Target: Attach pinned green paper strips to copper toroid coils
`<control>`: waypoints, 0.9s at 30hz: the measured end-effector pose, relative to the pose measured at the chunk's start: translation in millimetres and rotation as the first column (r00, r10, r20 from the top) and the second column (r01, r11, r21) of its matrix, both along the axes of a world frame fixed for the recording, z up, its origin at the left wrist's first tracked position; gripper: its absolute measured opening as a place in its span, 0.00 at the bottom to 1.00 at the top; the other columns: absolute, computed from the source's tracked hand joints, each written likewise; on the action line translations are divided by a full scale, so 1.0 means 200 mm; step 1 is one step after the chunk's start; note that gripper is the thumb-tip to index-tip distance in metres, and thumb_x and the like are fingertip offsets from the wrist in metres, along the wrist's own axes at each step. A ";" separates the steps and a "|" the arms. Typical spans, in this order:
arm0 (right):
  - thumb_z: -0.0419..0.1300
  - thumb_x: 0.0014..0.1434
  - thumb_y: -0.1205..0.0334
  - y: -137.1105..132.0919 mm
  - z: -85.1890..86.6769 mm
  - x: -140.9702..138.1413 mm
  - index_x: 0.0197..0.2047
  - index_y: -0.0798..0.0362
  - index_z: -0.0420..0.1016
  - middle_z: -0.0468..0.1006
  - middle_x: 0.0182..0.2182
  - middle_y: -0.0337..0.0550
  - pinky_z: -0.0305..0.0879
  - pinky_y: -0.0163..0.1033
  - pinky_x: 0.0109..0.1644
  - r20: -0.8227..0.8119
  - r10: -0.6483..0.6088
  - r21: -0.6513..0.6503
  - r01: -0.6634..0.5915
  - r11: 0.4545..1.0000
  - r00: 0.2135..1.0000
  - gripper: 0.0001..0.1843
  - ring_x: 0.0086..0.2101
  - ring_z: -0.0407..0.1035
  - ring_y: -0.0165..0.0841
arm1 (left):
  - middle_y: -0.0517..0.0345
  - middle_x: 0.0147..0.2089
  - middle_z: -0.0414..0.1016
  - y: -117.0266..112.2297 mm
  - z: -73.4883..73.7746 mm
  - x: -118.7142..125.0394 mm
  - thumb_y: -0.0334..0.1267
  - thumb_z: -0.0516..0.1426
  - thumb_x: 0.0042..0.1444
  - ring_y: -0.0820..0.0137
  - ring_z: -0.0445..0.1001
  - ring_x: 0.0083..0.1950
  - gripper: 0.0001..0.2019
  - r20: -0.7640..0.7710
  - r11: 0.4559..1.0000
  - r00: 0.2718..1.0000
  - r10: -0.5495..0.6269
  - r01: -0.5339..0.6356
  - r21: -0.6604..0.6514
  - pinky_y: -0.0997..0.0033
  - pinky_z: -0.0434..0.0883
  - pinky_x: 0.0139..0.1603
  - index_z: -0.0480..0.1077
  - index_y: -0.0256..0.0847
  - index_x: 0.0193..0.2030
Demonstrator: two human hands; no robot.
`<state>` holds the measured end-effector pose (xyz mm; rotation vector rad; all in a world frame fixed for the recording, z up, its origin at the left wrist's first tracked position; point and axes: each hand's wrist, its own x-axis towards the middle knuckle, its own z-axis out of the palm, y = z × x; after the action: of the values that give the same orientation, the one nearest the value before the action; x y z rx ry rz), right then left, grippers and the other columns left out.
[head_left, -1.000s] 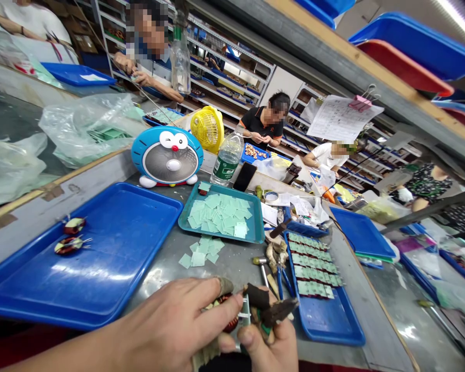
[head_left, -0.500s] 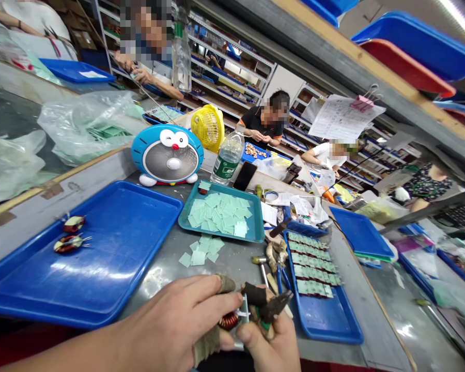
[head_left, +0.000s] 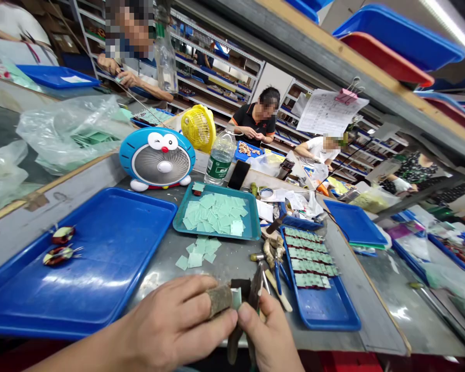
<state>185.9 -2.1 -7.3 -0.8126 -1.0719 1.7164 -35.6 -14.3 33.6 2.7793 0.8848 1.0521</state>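
My left hand [head_left: 178, 318], with brown wrapping on its fingers, is closed on a small pale green plate [head_left: 236, 298]. The copper coil at that plate is now hidden behind the fingers. My right hand [head_left: 271, 330] is closed around pliers [head_left: 258, 284] whose dark jaws point upward, beside the plate. Whether the jaws touch it I cannot tell. Both hands meet over the front of the bench. Beyond them, loose pale green plates [head_left: 197, 253] lie on the bench, and a teal tray [head_left: 253, 232] holds many more.
At left, a blue tray [head_left: 101, 248] carries two wound coils [head_left: 60, 253]. A blue tray [head_left: 329, 315] at right holds rows of plated coils [head_left: 308, 258]. Blue-handled pliers [head_left: 278, 279] lie near my right hand. A cartoon fan [head_left: 158, 157] and water bottle [head_left: 219, 160] stand behind; co-workers sit beyond.
The pliers have swung from pointing right to pointing upward. My left fingers have closed over the coil, hiding its copper winding. The whole view has shifted slightly.
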 end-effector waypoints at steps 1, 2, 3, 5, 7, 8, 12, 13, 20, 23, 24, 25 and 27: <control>0.74 0.57 0.53 0.00 0.01 0.00 0.52 0.50 0.81 0.84 0.47 0.48 0.75 0.40 0.52 0.002 0.007 -0.003 -0.007 1.000 1.000 0.22 0.44 0.80 0.37 | 0.46 0.50 0.81 0.00 -0.02 0.00 0.34 0.49 0.74 0.59 0.80 0.53 0.17 0.047 0.999 0.998 0.028 -0.026 -0.030 0.61 0.77 0.56 0.65 0.43 0.67; 0.74 0.58 0.54 -0.01 0.01 0.00 0.54 0.49 0.80 0.85 0.47 0.49 0.75 0.41 0.51 -0.003 0.014 0.000 -0.014 1.000 1.000 0.22 0.44 0.80 0.38 | 0.44 0.56 0.79 -0.01 -0.04 0.01 0.37 0.51 0.73 0.59 0.79 0.54 0.19 0.096 0.991 0.991 0.091 -0.081 -0.108 0.65 0.78 0.54 0.62 0.45 0.68; 0.73 0.58 0.54 -0.02 0.01 0.01 0.54 0.49 0.80 0.85 0.46 0.49 0.76 0.42 0.50 -0.010 0.009 0.009 -0.009 1.000 1.000 0.22 0.44 0.81 0.39 | 0.44 0.59 0.77 -0.01 -0.05 0.02 0.41 0.54 0.72 0.61 0.80 0.53 0.20 0.157 0.971 0.973 0.166 -0.134 -0.196 0.68 0.79 0.51 0.62 0.46 0.69; 0.73 0.58 0.54 -0.04 -0.01 0.01 0.55 0.50 0.79 0.85 0.46 0.51 0.77 0.43 0.49 0.007 -0.035 0.021 0.035 0.999 0.999 0.23 0.44 0.81 0.42 | 0.49 0.54 0.79 -0.02 -0.06 0.04 0.45 0.57 0.70 0.63 0.81 0.48 0.20 0.190 0.923 0.961 0.203 -0.123 -0.364 0.72 0.79 0.47 0.64 0.49 0.66; 0.74 0.56 0.52 -0.05 -0.03 0.02 0.54 0.52 0.79 0.84 0.47 0.53 0.77 0.45 0.50 0.056 -0.091 0.020 0.090 0.996 0.994 0.25 0.45 0.81 0.44 | 0.53 0.47 0.79 -0.02 -0.04 0.05 0.42 0.57 0.69 0.65 0.81 0.44 0.16 0.179 0.891 0.971 0.161 -0.065 -0.450 0.72 0.79 0.45 0.67 0.50 0.63; 0.75 0.54 0.51 -0.05 -0.04 0.02 0.54 0.52 0.80 0.84 0.47 0.53 0.78 0.46 0.50 0.078 -0.105 0.014 0.104 0.994 0.991 0.27 0.45 0.81 0.45 | 0.54 0.46 0.79 -0.02 -0.02 0.06 0.40 0.56 0.70 0.65 0.80 0.42 0.15 0.170 0.883 0.974 0.147 -0.052 -0.466 0.71 0.78 0.44 0.68 0.50 0.61; 0.77 0.50 0.48 -0.04 -0.02 0.02 0.53 0.53 0.80 0.85 0.46 0.54 0.79 0.47 0.46 0.090 -0.057 -0.009 0.058 0.998 0.994 0.31 0.42 0.81 0.46 | 0.54 0.45 0.74 -0.02 0.07 0.06 0.36 0.53 0.69 0.66 0.78 0.40 0.15 0.124 0.848 0.984 0.132 -0.047 -0.528 0.71 0.76 0.40 0.69 0.51 0.60; 0.77 0.49 0.47 -0.04 -0.01 0.02 0.53 0.53 0.80 0.85 0.46 0.54 0.78 0.48 0.47 0.083 -0.054 -0.016 0.056 0.998 0.995 0.31 0.42 0.81 0.47 | 0.55 0.44 0.73 -0.02 0.09 0.06 0.36 0.53 0.68 0.67 0.77 0.39 0.15 0.110 0.828 0.987 0.119 -0.038 -0.559 0.71 0.76 0.40 0.69 0.51 0.59; 0.76 0.50 0.45 -0.10 -0.04 0.01 0.51 0.53 0.80 0.85 0.43 0.55 0.78 0.47 0.45 0.085 -0.105 -0.052 0.109 0.993 0.991 0.30 0.40 0.82 0.47 | 0.55 0.44 0.70 -0.02 0.15 0.05 0.40 0.52 0.69 0.66 0.75 0.41 0.12 0.023 0.699 0.999 0.042 -0.013 -0.715 0.71 0.73 0.41 0.72 0.52 0.56; 0.76 0.49 0.44 -0.12 -0.05 0.02 0.52 0.53 0.80 0.85 0.43 0.55 0.78 0.49 0.46 0.087 -0.089 -0.088 0.097 0.991 0.992 0.32 0.41 0.81 0.48 | 0.55 0.44 0.70 -0.02 0.16 0.04 0.40 0.54 0.68 0.66 0.75 0.40 0.12 0.039 0.670 0.999 0.024 0.014 -0.742 0.72 0.73 0.41 0.73 0.52 0.55; 0.77 0.48 0.44 -0.12 -0.05 0.03 0.52 0.53 0.80 0.85 0.43 0.55 0.78 0.49 0.46 0.093 -0.074 -0.101 0.083 0.991 0.993 0.33 0.41 0.81 0.48 | 0.55 0.44 0.70 -0.02 0.16 0.04 0.40 0.55 0.67 0.67 0.75 0.40 0.11 0.058 0.667 0.998 0.023 0.028 -0.745 0.72 0.73 0.41 0.73 0.52 0.54; 0.77 0.48 0.44 -0.12 -0.04 0.04 0.53 0.54 0.80 0.85 0.43 0.55 0.78 0.48 0.45 0.102 -0.061 -0.112 0.073 0.991 0.993 0.34 0.41 0.81 0.48 | 0.55 0.44 0.71 -0.02 0.16 0.03 0.39 0.56 0.67 0.67 0.75 0.39 0.11 0.079 0.663 0.997 0.022 0.045 -0.747 0.73 0.73 0.40 0.74 0.51 0.54; 0.78 0.46 0.44 -0.13 -0.02 0.04 0.53 0.54 0.80 0.85 0.42 0.54 0.79 0.47 0.44 0.127 -0.055 -0.124 0.071 0.990 0.990 0.35 0.39 0.81 0.47 | 0.56 0.44 0.72 -0.02 0.16 0.02 0.39 0.58 0.66 0.68 0.75 0.39 0.10 0.122 0.666 0.992 0.025 0.074 -0.743 0.75 0.72 0.40 0.74 0.51 0.52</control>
<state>194.2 -28.2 -10.5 -1.0354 -1.0143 1.7135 -31.6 -18.8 64.8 1.9946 0.9710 0.6214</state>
